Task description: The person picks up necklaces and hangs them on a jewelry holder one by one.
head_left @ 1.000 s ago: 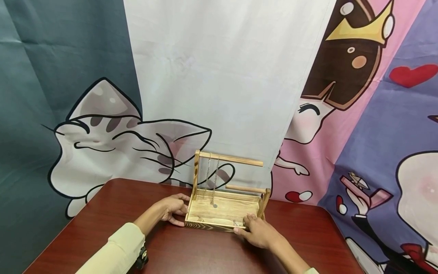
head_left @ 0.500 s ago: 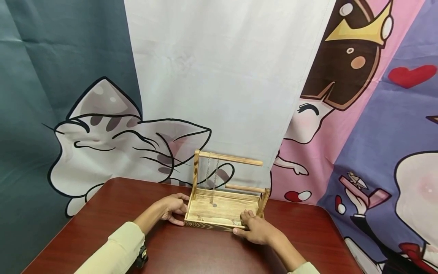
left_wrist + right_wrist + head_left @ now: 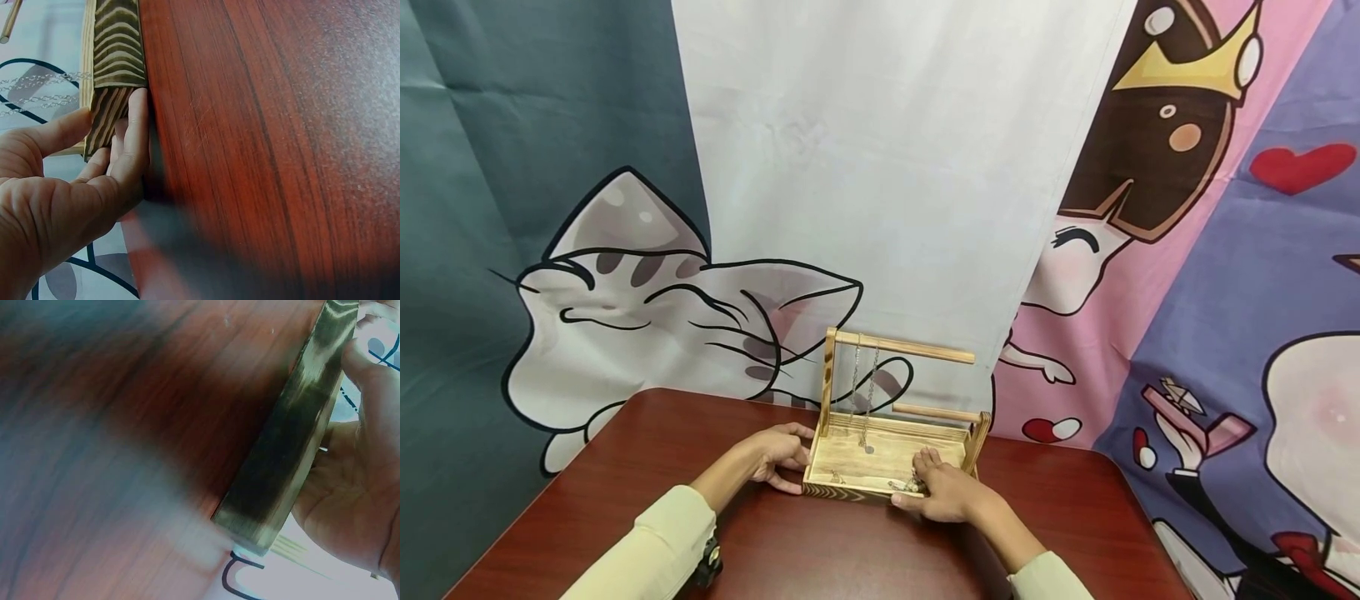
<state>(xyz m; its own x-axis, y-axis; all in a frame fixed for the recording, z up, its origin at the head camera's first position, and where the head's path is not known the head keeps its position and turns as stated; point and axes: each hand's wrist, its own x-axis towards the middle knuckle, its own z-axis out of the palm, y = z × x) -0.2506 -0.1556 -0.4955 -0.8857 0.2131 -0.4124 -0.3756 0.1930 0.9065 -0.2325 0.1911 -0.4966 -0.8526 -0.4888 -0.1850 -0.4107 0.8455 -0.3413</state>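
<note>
A light wooden jewelry stand (image 3: 887, 467) sits on the table, with a shallow tray below and two horizontal rods above. From its upper rod (image 3: 910, 346) hangs a thin chain necklace (image 3: 854, 375) with a small round pendant (image 3: 869, 450). My left hand (image 3: 777, 457) holds the stand's left end, thumb at the upper edge and fingers along the side. My right hand (image 3: 946, 490) reaches over the tray's front right edge, fingers extended inside and thumb by the front wall. Small shiny jewelry (image 3: 898, 485) lies beside those fingers, partly hidden. Another small piece (image 3: 837, 477) lies front left.
The lower rod (image 3: 936, 412) extends from the right upright (image 3: 979, 442). The reddish-brown table (image 3: 820, 550) has rounded far corners, and a cartoon-printed cloth (image 3: 880, 167) hangs right behind it.
My right hand has shifted left along the tray's front, and more of the shiny jewelry shows to the left of its fingers. The left hand and the stand stay nearly still.
</note>
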